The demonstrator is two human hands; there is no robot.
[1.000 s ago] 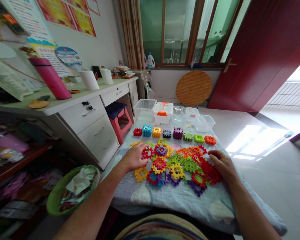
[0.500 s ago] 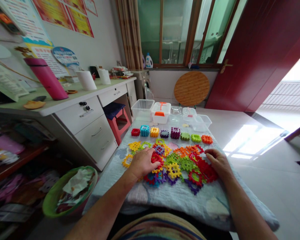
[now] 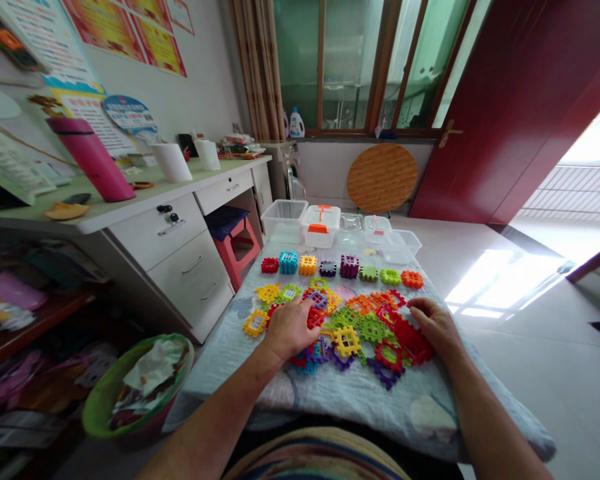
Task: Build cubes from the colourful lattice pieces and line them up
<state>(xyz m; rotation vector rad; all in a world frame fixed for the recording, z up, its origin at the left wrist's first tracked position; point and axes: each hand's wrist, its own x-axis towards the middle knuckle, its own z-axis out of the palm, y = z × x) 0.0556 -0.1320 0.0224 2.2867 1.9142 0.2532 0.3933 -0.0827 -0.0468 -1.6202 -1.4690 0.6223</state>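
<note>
While I watch from the head camera, a desk point(image 3: 285, 393) fills six o'clock, under a pale blue patterned cloth. At nine stands a white drawer unit point(image 3: 175, 237), a pink bottle point(image 3: 93, 160) on it toward ten. A green basket point(image 3: 89, 410) sits at eight; at two, a round board point(image 3: 383, 177) stands near a red door point(image 3: 500, 93), with glossy floor point(image 3: 545, 327) at three.

The tiles point(image 3: 374, 328) lie heaped mid-desk, mostly flat and overlapping. Roughly square, they show no clear long axis, and their corners point to various hours. At the heap's three, a red cluster point(image 3: 415, 343) slants from about ten toward four. Beyond, at its twelve, neat stacks point(image 3: 349, 267) form a row from nine to three, then tubs point(image 3: 283, 217).

At the heap's nine, the left grip point(image 3: 291, 328) has thumb and forefinger either side of a red tile point(image 3: 315, 317); whether they pinch it, I cannot tell. The right grip point(image 3: 436, 327) curves beside the red cluster; I cannot tell if it holds any.

The tiles look plastic, with notched edges and cut-out or latticed middles. The tubs are clear; the board has wood grain.
</note>
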